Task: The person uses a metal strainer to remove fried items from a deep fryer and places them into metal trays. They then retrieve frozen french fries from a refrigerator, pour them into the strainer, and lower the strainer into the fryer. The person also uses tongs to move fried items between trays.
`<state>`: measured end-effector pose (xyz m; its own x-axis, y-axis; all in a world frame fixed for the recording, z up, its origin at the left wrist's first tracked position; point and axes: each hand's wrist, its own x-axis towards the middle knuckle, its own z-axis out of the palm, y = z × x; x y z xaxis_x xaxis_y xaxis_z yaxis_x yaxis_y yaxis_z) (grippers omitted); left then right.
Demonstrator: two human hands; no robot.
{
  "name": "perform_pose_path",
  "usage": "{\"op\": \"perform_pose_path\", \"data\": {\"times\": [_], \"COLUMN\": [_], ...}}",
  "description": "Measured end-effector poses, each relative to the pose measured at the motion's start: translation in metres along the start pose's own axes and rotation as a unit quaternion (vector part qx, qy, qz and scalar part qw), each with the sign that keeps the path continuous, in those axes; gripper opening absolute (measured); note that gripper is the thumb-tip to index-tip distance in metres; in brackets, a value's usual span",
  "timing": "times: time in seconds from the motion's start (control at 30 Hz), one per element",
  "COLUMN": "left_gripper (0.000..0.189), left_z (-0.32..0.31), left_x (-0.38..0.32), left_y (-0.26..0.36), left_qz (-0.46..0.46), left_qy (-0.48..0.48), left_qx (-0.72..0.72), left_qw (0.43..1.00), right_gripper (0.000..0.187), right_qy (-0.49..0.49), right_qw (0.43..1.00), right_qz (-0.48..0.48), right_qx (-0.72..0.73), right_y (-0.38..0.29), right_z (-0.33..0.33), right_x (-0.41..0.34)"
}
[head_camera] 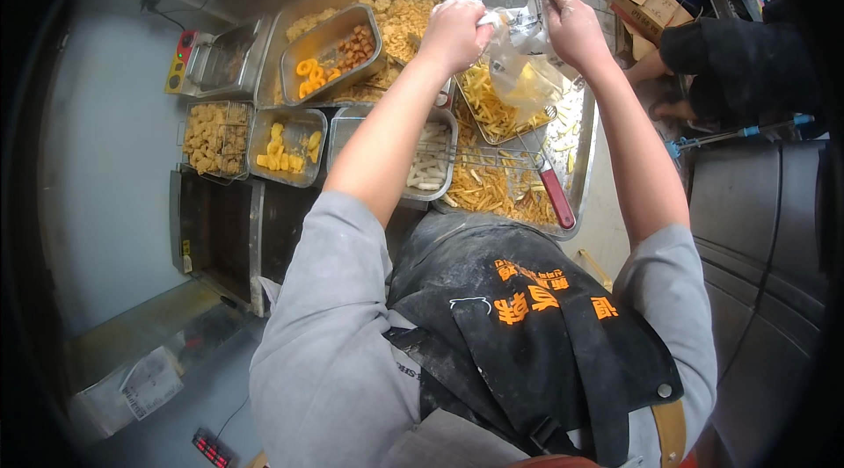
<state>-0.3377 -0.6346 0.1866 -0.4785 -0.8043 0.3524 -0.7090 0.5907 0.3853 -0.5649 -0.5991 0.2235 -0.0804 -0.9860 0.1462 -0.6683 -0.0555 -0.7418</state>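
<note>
My left hand [458,33] and my right hand [572,23] grip a clear plastic bag [521,76] between them by its upper part. Yellow fries show at the lower part of the bag, but whether they are inside or behind it is unclear. Below it, a wire fry basket [488,128] of fries rests on a large metal tray [587,165]. A wire utensil with a red handle [557,194] lies across loose fries [475,188] on that tray. Flour-like powder covers parts of both hands.
Left of the tray stand a metal pan of white sticks [428,171], a pan of yellow pieces [283,155] and a wire basket of breaded pieces [214,138]. Behind them, a pan with orange rings [313,76] sits over a larger breading tray [300,20]. Another person [738,66] is at the right.
</note>
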Motion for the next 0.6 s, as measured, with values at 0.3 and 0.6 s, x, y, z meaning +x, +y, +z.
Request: {"op": "perform_pose_path", "data": {"times": [0.3, 0.6], "left_gripper": [0.035, 0.042], "left_z": [-0.001, -0.011], "left_x": [0.008, 0.015], "left_y": [-0.005, 0.008], "left_qz": [-0.127, -0.209], "left_qy": [-0.057, -0.027], "left_qx": [-0.067, -0.055], "left_qw": [0.988, 0.976], "right_gripper": [0.026, 0.029], "right_qy": [0.042, 0.064], "right_qw": [0.995, 0.998], "right_qz": [-0.075, -0.025], "right_qx": [-0.048, 0.013], "right_y": [0.019, 0.016], "right_z": [0.004, -0.019], "right_x": [0.007, 0.013]}}
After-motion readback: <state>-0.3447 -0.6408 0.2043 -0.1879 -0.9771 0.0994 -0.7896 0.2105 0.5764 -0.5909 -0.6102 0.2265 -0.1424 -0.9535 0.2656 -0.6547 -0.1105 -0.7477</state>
